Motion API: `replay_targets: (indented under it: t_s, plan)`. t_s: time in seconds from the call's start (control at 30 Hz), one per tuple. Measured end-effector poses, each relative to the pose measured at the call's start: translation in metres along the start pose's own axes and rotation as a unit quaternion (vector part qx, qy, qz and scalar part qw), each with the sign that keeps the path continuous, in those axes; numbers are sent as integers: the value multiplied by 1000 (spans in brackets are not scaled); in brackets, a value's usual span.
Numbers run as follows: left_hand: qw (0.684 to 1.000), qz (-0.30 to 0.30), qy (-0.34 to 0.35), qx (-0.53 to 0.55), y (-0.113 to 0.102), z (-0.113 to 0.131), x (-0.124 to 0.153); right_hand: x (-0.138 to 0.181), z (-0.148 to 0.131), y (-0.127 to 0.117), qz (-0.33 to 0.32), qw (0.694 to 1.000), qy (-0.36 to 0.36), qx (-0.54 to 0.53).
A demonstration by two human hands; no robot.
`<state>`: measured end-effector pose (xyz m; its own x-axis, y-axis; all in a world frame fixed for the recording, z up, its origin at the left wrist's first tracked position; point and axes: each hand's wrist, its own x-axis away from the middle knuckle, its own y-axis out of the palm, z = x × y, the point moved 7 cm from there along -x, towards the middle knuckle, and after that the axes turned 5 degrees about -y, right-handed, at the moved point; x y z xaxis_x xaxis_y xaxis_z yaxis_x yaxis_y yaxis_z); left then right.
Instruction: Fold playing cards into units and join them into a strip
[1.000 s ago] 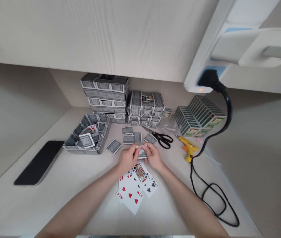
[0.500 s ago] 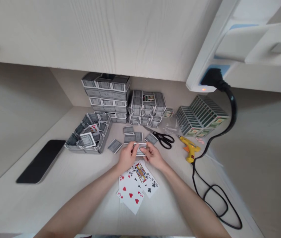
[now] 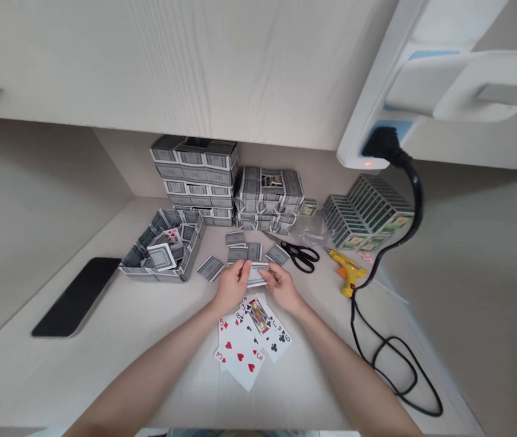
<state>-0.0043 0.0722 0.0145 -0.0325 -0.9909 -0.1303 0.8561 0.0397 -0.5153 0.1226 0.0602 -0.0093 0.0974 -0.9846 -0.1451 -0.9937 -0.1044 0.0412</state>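
Note:
Both hands meet at the middle of the pale desk over a folded grey-backed playing card (image 3: 256,274). My left hand (image 3: 231,287) pinches its left end, fingers curled. My right hand (image 3: 282,287) grips its right end. Just below the hands lies a fan of face-up cards (image 3: 249,337): red hearts, a jack, a club card. Several folded grey card pieces (image 3: 242,252) lie just beyond the fingers.
An open tray built of cards (image 3: 162,252) sits left of the hands, with stacked card boxes (image 3: 197,177) behind. Black scissors (image 3: 301,256), a yellow glue gun (image 3: 348,272) with black cord (image 3: 388,364), packed decks (image 3: 367,212) at the right. A dark phone (image 3: 76,295) lies far left.
The hands and the folded card have shifted slightly farther from me, toward the loose card pieces. The card now lies flatter between the fingers.

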Motion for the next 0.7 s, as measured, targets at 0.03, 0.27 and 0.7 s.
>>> replay_targets:
  t_s: [0.03,0.27,0.7]
  plan:
    - [1000,-5,-10,15,1,-2,-1,1,0,0,0,1000,0,7]
    - [983,-35,-57,169,2,-9,-4,0,5,-8,32,999,33,30]
    - [974,9,-51,221,-4,-14,-5,17,-40,-11,0,935,-73,347]
